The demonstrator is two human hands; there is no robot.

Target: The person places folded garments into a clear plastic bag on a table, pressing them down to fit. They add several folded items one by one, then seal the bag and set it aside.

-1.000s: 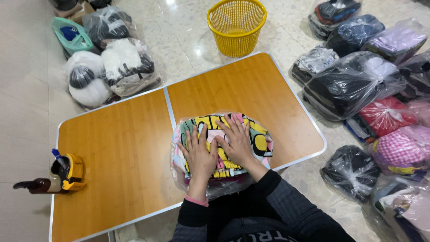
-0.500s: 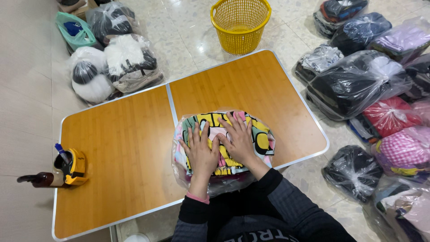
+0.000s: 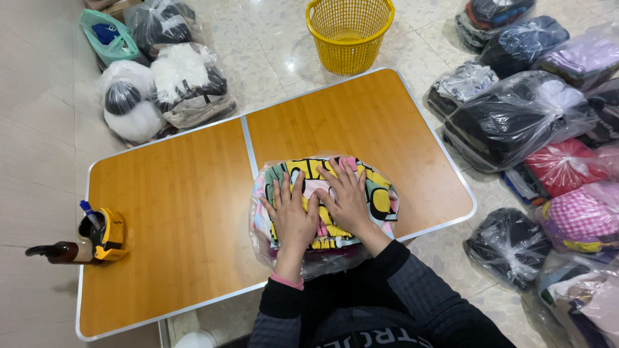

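Observation:
A clear plastic bag [image 3: 261,238] holding folded, brightly patterned clothing [image 3: 377,193] in yellow, pink and mint lies at the near edge of the wooden folding table [image 3: 187,187]. My left hand [image 3: 291,216] lies flat on top of the bundle, fingers spread. My right hand [image 3: 348,196] presses down beside it, fingers also spread. Both hands rest on the bag without gripping it. My dark sleeves reach in from the bottom of the view.
A yellow tape dispenser [image 3: 108,235] and a brown bottle [image 3: 55,252] sit at the table's left edge. A yellow plastic basket [image 3: 349,32] stands on the floor beyond. Several bagged clothes bundles [image 3: 516,119] lie at the right and more bagged bundles [image 3: 164,84] at the upper left.
My hands stay pressed on the bagged clothing. The view has shifted slightly; nothing on the table has moved.

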